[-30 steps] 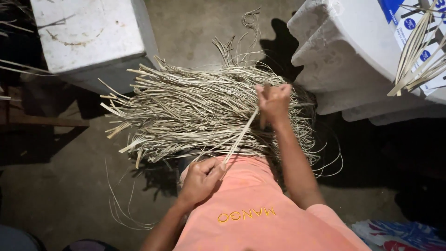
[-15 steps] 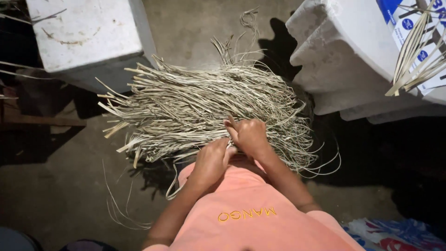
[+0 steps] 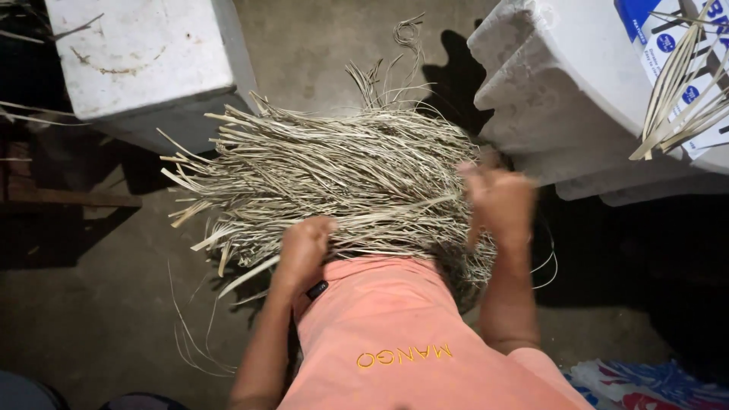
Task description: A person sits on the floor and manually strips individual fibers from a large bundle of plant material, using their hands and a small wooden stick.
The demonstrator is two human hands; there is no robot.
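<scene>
A heap of dried, pale reed strips [image 3: 342,178] lies on the concrete floor [image 3: 99,319] directly in front of a seated person, its strands running mostly left to right, cut ends fanned out toward the left and thinner curling tips trailing off toward the top and right. The near edge of the heap rests against the person's lap, covered by a salmon-orange shirt [image 3: 395,334].

The left hand [image 3: 304,247] sits at that near edge, fingers curled closed over a few strips where they meet the shirt; it is the hand in closest contact with the pile. A single strip [image 3: 247,277] pokes out below it toward the lower left. The right hand [image 3: 497,201] is raised at the right end of the heap and blurred by motion; it looks loosely clenched, but whether it pinches a strand cannot be told. Both hands lie on the person's side of the bundle, set along its long axis, left near the middle, right toward the tips.

A white block [image 3: 144,64] stands beyond the cut ends, and stacked white moulded containers [image 3: 562,91] stand to the right, with more strips [image 3: 680,91] lying across a blue-and-white box [image 3: 702,72].
</scene>
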